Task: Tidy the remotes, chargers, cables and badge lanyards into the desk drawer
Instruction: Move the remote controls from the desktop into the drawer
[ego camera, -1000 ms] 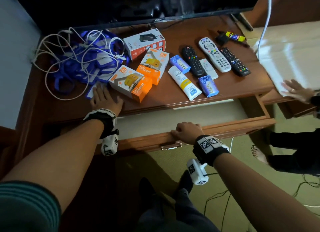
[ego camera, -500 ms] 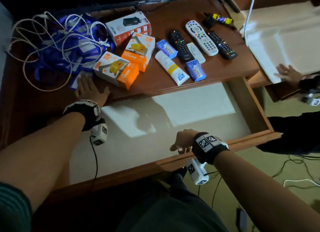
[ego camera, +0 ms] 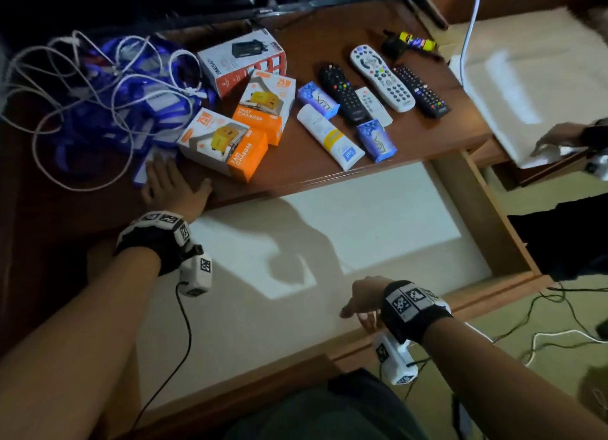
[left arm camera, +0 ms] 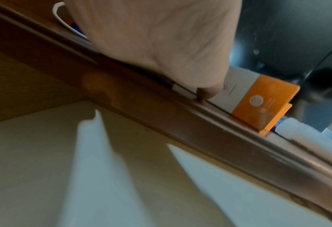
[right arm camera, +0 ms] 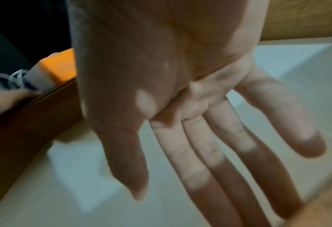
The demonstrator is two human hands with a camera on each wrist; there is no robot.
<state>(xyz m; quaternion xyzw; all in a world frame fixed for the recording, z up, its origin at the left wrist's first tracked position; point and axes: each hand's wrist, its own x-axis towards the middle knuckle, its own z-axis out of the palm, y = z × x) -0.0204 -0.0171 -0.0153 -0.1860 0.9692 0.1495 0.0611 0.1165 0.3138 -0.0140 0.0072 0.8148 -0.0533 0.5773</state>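
The desk drawer (ego camera: 487, 216) stands pulled wide out, its pale lined bottom bare. My left hand (ego camera: 171, 186) lies flat on the desk's front edge, beside an orange and white charger box (ego camera: 223, 147) (left arm camera: 258, 98). My right hand (ego camera: 362, 304) (right arm camera: 209, 145) hangs over the drawer's front rail with fingers spread straight, holding nothing. On the desk lie tangled white cables (ego camera: 82, 87) over blue badge lanyards (ego camera: 138, 117), two more charger boxes (ego camera: 243, 61) (ego camera: 266, 107), and several remotes (ego camera: 381, 77).
A white tube (ego camera: 329, 137) and two small blue soap boxes (ego camera: 317, 99) lie among the remotes. A television edge (ego camera: 263, 8) runs along the desk's back. Another person's hand (ego camera: 559, 137) rests on a white sheet at the right. Cables trail on the floor.
The drawer has slid out from nearly closed to fully open. My right hand has let go of the drawer front and its fingers have straightened. My left hand stayed on the desk edge.
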